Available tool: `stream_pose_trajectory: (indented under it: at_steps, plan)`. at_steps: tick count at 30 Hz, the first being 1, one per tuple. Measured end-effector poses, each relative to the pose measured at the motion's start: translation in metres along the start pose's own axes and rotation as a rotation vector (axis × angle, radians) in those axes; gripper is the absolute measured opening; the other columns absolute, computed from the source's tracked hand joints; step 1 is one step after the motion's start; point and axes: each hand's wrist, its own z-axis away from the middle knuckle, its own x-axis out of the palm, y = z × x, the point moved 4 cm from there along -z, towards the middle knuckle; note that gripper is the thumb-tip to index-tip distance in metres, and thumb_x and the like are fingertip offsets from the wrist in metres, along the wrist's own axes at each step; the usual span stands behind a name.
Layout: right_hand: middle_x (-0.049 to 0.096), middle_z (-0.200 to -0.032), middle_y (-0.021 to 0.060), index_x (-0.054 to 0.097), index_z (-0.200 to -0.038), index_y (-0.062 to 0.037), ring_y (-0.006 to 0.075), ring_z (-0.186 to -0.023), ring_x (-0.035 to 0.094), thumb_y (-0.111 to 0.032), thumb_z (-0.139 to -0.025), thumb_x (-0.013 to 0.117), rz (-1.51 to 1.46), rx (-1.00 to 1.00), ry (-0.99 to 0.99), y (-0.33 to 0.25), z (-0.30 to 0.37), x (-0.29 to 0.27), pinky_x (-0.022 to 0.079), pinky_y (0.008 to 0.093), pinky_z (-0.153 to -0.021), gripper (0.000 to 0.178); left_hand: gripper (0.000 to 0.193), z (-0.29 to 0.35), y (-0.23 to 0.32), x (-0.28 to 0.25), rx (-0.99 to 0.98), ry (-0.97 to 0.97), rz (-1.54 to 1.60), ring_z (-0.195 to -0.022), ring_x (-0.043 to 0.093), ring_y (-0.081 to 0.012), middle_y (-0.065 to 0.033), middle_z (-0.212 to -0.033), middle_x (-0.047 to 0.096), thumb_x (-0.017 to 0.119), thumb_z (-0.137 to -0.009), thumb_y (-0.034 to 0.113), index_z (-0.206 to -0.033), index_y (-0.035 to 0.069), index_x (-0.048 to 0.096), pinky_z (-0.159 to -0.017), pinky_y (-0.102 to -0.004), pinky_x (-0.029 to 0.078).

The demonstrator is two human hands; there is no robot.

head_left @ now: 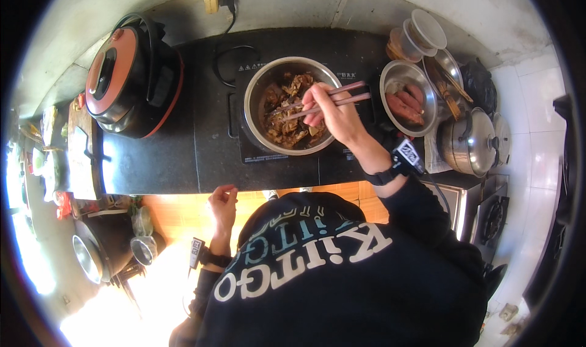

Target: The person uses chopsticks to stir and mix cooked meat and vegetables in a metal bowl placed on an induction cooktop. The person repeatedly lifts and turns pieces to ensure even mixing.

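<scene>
A round steel bowl [249, 112] stands on the black counter, holding brown chopped food in pieces [294, 136]. Over its right side, my right hand [329, 112] grips a pair of brown chopsticks [352, 87]. Their tips reach down into the food, and their back ends stick out to the right past my fingers. My left hand [223, 205] hangs just off the counter's front edge, left of the bowl. Its fingers are loosely curled with nothing visible in them.
A red-and-black electric cooker [116, 81] stands at the left. To the right, a steel bowl [386, 96] holds pinkish meat [408, 104], beside plastic tubs [427, 32] and a lidded steel pot [473, 142]. A cutting board [82, 151] lies at the far left.
</scene>
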Motion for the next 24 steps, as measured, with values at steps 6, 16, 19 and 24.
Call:
stream_pose_trajectory:
  at_steps: [6, 16, 19, 24]
  plan:
    - [0.058, -0.073, 0.0021, 0.058, -0.084, -0.0028, 0.0052, -0.057, 0.055, -0.023, -0.103, 0.042, 0.163, -0.015, -0.141, -0.021, 0.028, 0.002, 0.044, 0.0165, -0.051, 0.032, 0.016, -0.014, 0.029, 0.009, 0.053, -0.031, -0.018, -0.048, 0.051, -0.0062, -0.0037, -0.06, 0.061, 0.067, -0.088, 0.014, -0.087, -0.002, 0.067, -0.043, -0.0204, 0.038]
    - [0.062, -0.082, 0.0105, 0.06, -0.089, -0.0016, 0.0261, -0.074, 0.064, -0.005, -0.087, 0.063, 0.57, -0.456, -0.389, -0.002, 0.046, 0.015, 0.051, 0.0311, -0.062, 0.004, 0.018, -0.045, 0.105, 0.08, -0.054, -0.264, 0.296, -0.048, 0.048, -0.0056, -0.0058, -0.068, 0.065, 0.066, -0.089, 0.015, -0.088, -0.002, 0.064, -0.044, -0.0191, 0.036]
    - [0.061, -0.08, 0.0094, 0.059, -0.088, -0.0033, 0.0269, -0.073, 0.064, -0.01, -0.087, 0.063, 0.645, -0.547, -0.462, 0.005, 0.043, 0.014, 0.053, 0.0322, -0.064, 0.008, 0.016, -0.048, 0.101, 0.088, -0.059, -0.246, 0.298, -0.049, 0.051, -0.0051, -0.0052, -0.066, 0.065, 0.066, -0.088, 0.013, -0.083, -0.003, 0.064, -0.045, -0.0194, 0.038]
    - [0.061, -0.079, 0.0088, 0.06, -0.087, -0.0035, 0.0258, -0.072, 0.064, -0.012, -0.086, 0.065, 0.756, -0.664, -0.496, 0.012, 0.026, 0.009, 0.054, 0.0315, -0.064, 0.01, 0.017, -0.049, 0.094, 0.09, -0.009, -0.197, 0.281, -0.051, 0.052, -0.0045, -0.0036, -0.064, 0.064, 0.066, -0.087, 0.014, -0.082, -0.002, 0.064, -0.046, -0.0199, 0.039]
